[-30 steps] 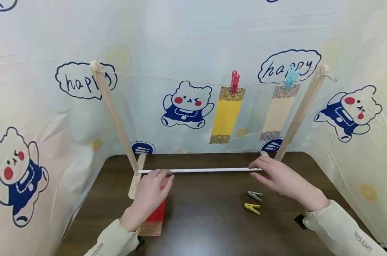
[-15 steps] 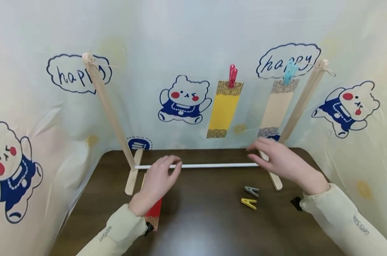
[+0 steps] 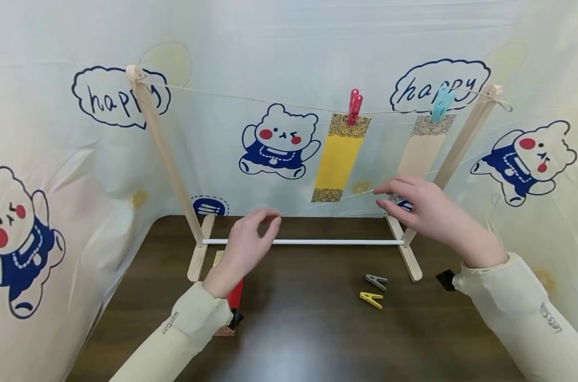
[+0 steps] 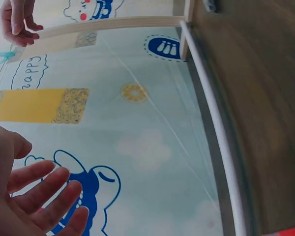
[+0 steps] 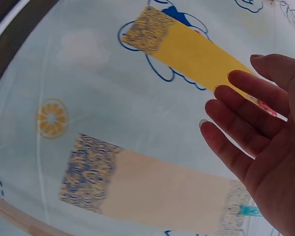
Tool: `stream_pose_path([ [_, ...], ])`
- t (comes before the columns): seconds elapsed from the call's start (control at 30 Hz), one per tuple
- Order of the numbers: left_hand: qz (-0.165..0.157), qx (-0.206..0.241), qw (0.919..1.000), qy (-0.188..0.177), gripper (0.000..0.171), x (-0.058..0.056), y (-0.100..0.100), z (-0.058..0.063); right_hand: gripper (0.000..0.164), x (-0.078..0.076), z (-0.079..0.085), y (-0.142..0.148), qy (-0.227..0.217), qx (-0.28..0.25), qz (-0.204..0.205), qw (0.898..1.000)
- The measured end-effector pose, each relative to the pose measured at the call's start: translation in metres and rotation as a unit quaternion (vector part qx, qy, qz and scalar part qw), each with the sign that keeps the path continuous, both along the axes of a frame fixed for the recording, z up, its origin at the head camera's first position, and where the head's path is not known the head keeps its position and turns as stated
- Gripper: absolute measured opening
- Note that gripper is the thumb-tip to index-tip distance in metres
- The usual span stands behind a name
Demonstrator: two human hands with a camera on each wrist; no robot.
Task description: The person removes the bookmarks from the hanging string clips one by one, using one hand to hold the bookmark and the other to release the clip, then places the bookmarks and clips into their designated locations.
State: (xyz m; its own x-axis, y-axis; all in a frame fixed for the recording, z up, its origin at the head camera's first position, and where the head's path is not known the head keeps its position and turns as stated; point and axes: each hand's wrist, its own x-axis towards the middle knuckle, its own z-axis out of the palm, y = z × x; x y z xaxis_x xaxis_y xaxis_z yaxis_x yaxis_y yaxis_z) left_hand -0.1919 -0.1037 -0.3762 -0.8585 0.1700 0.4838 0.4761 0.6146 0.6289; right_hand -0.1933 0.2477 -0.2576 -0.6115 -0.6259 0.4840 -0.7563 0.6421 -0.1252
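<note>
Both hands, left and right, hover spread and empty above the white rod; best take the red strip just before it by its edge.

Left hand and right hand hover empty above the white rod of the wooden rack

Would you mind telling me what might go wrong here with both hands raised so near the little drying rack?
The right hand hovers open by the beige strip and the rack's right post; a bump could tip the light rack or loosen the blue peg. The left hand is above the white rod; its sleeve covers part of the red strip and might drag it.
</note>
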Motion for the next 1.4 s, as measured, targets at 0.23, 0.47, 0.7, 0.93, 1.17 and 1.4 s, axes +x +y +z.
stream_pose_path([
  [0.23,-0.034,0.041,0.9985,-0.008,0.022,-0.015,0.017,0.009,0.025,-0.005,0.029,0.001,-0.001,-0.01,-0.019,1.0],
  [0.47,-0.052,0.119,0.9909,-0.034,0.024,-0.028,0.031,0.015,0.025,-0.014,0.052,-0.001,0.003,-0.028,-0.036,0.999],
  [0.7,-0.059,0.183,0.9811,-0.025,0.027,-0.042,0.045,0.023,0.019,-0.022,0.073,-0.008,0.031,-0.052,-0.034,0.998],
  [0.93,-0.055,0.212,0.9756,-0.02,0.028,-0.054,0.058,0.026,0.018,-0.03,0.088,-0.017,0.05,-0.064,-0.038,0.996],
  [1.17,-0.072,0.225,0.9715,-0.02,0.027,-0.065,0.065,0.025,0.024,-0.041,0.099,-0.027,0.056,-0.073,-0.057,0.994],
  [1.4,-0.079,0.229,0.97,-0.02,0.026,-0.074,0.071,0.026,0.04,-0.053,0.109,-0.041,-0.015,-0.092,-0.088,0.992],
])
